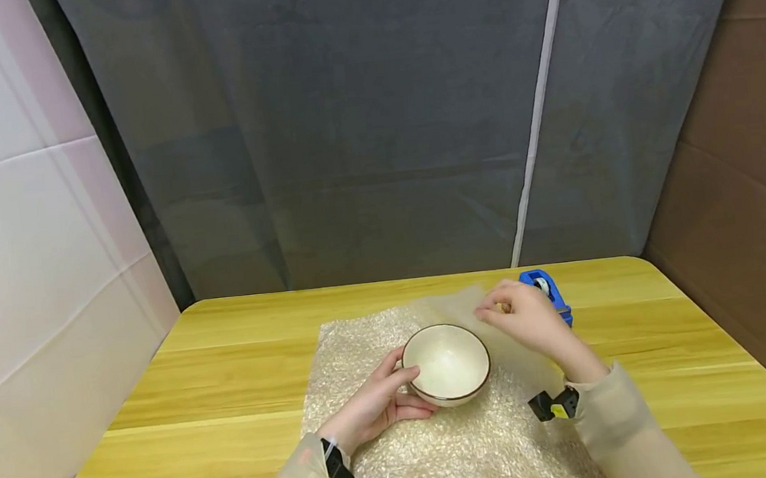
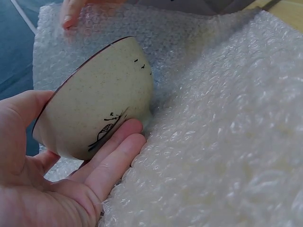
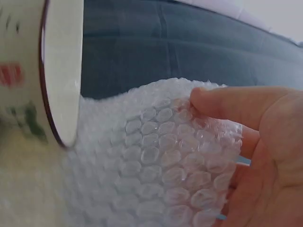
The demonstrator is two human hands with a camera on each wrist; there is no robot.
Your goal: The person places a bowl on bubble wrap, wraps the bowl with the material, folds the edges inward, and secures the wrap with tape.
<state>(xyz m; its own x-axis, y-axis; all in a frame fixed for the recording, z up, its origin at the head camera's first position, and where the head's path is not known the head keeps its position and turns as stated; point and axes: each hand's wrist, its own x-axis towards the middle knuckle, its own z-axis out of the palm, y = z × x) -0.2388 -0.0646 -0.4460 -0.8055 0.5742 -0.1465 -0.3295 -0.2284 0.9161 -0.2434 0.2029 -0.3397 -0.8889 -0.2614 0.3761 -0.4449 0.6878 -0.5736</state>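
A cream bowl (image 1: pixel 452 362) with a dark brown rim stands over a sheet of bubble wrap (image 1: pixel 459 455) on the table. My left hand (image 1: pixel 388 400) grips it from the left, thumb at the rim and fingers under the outer wall. Small dark line drawings mark the bowl's outside (image 2: pixel 104 94) in the left wrist view. On the far right side, my right hand (image 1: pixel 525 317) pinches the edge of the bubble wrap (image 3: pixel 165 156) between thumb and fingers and holds that part raised beside the bowl. A red and green motif shows on the bowl (image 3: pixel 21 90) in the right wrist view.
A blue tape dispenser (image 1: pixel 555 299) stands at the back right of the wooden table (image 1: pixel 231 392), just beyond my right hand. A grey curtain (image 1: pixel 345 135) hangs behind the table, with a white panel (image 1: pixel 42 225) at left and a brown one (image 1: pixel 749 157) at right.
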